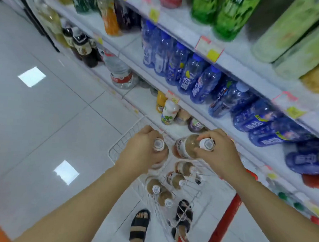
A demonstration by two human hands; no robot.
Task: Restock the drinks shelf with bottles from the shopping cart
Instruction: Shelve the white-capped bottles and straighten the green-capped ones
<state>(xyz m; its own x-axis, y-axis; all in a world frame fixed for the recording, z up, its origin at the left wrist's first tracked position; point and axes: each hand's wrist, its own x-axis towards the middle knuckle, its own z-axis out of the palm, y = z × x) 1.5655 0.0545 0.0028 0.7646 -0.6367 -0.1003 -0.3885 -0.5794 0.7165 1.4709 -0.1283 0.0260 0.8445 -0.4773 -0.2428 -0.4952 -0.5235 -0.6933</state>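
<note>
Two bottles are held above the wire cart (125, 135). Your left hand (140, 149) curls round the left bottle (158, 144), cap up. Your right hand (224, 154) grips the neck of the right bottle (185, 146), tilted, base toward its neighbour. The low shelf (137, 99) lies ahead, nearer your right hand, beyond the cart rim. Spare bottles (175, 179) lie below.
</note>
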